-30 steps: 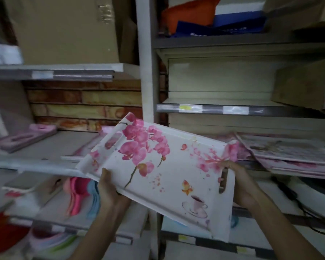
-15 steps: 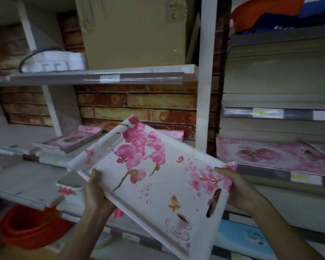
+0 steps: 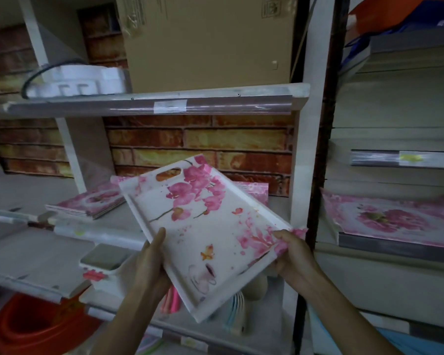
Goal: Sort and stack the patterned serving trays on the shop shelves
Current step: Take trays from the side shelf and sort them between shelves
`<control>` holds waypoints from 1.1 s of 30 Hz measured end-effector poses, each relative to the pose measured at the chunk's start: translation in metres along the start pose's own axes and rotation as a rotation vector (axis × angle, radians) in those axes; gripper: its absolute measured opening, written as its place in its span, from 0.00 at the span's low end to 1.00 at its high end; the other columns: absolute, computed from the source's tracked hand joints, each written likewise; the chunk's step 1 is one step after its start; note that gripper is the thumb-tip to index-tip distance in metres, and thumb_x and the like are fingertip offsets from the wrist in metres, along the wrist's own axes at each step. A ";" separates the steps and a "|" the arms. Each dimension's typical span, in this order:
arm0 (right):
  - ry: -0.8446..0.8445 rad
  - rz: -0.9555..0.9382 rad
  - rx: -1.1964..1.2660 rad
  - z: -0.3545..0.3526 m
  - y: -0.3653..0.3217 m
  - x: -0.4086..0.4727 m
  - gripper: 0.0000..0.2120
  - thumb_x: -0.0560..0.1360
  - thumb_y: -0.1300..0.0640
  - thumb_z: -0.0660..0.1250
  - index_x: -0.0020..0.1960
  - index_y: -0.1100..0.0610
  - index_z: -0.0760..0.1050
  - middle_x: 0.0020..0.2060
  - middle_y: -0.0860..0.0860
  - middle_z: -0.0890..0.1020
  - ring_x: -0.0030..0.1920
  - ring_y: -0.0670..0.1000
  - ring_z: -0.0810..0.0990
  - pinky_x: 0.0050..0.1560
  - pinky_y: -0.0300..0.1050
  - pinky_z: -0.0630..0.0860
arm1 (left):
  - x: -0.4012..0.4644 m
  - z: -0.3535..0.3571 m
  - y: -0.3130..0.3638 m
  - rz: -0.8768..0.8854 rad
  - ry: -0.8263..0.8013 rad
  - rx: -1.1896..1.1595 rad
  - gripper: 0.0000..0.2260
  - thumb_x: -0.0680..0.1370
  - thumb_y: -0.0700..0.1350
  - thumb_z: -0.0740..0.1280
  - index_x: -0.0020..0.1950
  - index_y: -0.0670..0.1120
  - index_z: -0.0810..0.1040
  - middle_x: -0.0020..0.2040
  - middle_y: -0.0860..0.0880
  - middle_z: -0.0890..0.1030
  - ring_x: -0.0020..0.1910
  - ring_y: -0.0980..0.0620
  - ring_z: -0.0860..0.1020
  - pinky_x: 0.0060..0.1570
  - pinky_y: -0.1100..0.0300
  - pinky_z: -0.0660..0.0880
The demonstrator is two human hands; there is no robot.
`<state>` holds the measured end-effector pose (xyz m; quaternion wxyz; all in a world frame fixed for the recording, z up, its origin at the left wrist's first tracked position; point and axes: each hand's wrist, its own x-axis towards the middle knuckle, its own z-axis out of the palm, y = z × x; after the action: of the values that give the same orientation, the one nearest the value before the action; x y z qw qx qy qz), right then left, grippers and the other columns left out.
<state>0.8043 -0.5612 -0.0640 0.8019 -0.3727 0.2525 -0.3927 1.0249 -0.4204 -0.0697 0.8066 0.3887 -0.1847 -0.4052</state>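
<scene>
I hold a white tray with pink orchids, a butterfly and a teacup (image 3: pixel 203 231) tilted in front of the middle shelf (image 3: pixel 31 190). My left hand (image 3: pixel 149 265) grips its near left edge. My right hand (image 3: pixel 290 254) grips the near right handle end. A stack of pink patterned trays (image 3: pixel 87 203) lies on the middle shelf to the left. Behind the held tray another pink tray's corner (image 3: pixel 254 189) shows. A large pink flower tray (image 3: pixel 392 219) lies on the right bay's shelf.
A cardboard box (image 3: pixel 205 42) and a white foam piece (image 3: pixel 77 79) sit on the upper shelf. A white upright post (image 3: pixel 310 149) divides the two bays. An orange basin (image 3: pixel 34 326) sits low left. Pink and pale plastic items (image 3: pixel 172 301) stand on the lower shelf under the tray.
The held tray has turned so its cut-out handle points up and away, and it sits more upright. The view has shifted left, bringing the left bay nearer the centre.
</scene>
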 end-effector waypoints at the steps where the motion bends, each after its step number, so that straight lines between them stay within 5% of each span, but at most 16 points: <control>1: 0.009 -0.026 -0.004 0.005 0.003 0.006 0.16 0.76 0.65 0.62 0.63 0.63 0.74 0.54 0.63 0.84 0.49 0.61 0.85 0.42 0.57 0.82 | 0.008 0.000 -0.002 0.026 0.052 0.049 0.17 0.80 0.44 0.62 0.69 0.43 0.72 0.62 0.38 0.80 0.59 0.36 0.79 0.51 0.40 0.80; 6: 0.001 -0.096 -0.028 0.020 0.010 0.033 0.17 0.76 0.63 0.65 0.64 0.62 0.73 0.50 0.60 0.85 0.47 0.61 0.86 0.41 0.62 0.82 | 0.051 -0.002 0.000 0.091 0.194 0.284 0.12 0.81 0.40 0.62 0.64 0.42 0.71 0.58 0.37 0.80 0.55 0.34 0.79 0.56 0.36 0.76; 9: -0.054 -0.106 -0.104 0.019 -0.001 0.049 0.20 0.76 0.52 0.67 0.65 0.60 0.74 0.53 0.62 0.84 0.53 0.65 0.83 0.54 0.73 0.76 | 0.077 0.002 0.006 0.104 0.208 0.359 0.10 0.81 0.40 0.62 0.63 0.43 0.71 0.54 0.40 0.81 0.50 0.37 0.81 0.53 0.40 0.77; 12: -0.063 -0.113 -0.191 0.012 -0.021 0.070 0.27 0.74 0.38 0.61 0.62 0.57 0.76 0.54 0.63 0.84 0.53 0.66 0.83 0.57 0.68 0.76 | 0.107 0.003 0.012 0.098 0.239 0.435 0.12 0.81 0.41 0.63 0.63 0.42 0.73 0.56 0.38 0.82 0.51 0.38 0.82 0.53 0.42 0.79; 17: -0.138 -0.063 -0.182 -0.006 -0.059 0.117 0.41 0.71 0.26 0.51 0.64 0.58 0.78 0.62 0.63 0.79 0.61 0.68 0.78 0.63 0.68 0.72 | 0.152 0.016 0.026 0.111 0.204 0.524 0.11 0.80 0.41 0.63 0.61 0.41 0.76 0.49 0.40 0.83 0.43 0.43 0.81 0.34 0.58 0.79; 21: -0.085 -0.074 -0.431 -0.007 -0.077 0.154 0.31 0.73 0.34 0.61 0.61 0.58 0.80 0.56 0.57 0.84 0.59 0.59 0.81 0.63 0.58 0.75 | 0.179 0.024 0.028 0.107 0.141 0.606 0.08 0.80 0.41 0.63 0.58 0.43 0.78 0.46 0.43 0.83 0.40 0.46 0.81 0.25 0.64 0.78; 26: 0.166 -0.232 -0.752 -0.004 -0.070 0.194 0.12 0.75 0.50 0.70 0.48 0.60 0.78 0.47 0.59 0.86 0.47 0.59 0.85 0.53 0.57 0.80 | 0.215 0.026 0.022 0.084 0.114 0.772 0.09 0.79 0.44 0.66 0.58 0.43 0.79 0.51 0.40 0.84 0.46 0.41 0.83 0.45 0.52 0.80; 33: 0.339 -0.360 -1.060 -0.015 -0.042 0.223 0.10 0.77 0.54 0.66 0.40 0.58 0.71 0.33 0.52 0.79 0.34 0.52 0.79 0.36 0.44 0.76 | 0.255 0.022 0.010 0.138 0.053 1.016 0.12 0.79 0.41 0.66 0.62 0.44 0.76 0.51 0.42 0.83 0.41 0.49 0.82 0.36 0.60 0.76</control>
<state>0.9013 -0.7665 -0.0646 0.3751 -0.6918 0.4722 -0.3971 1.1701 -0.6311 -0.0525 0.5450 0.7287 -0.3632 -0.2000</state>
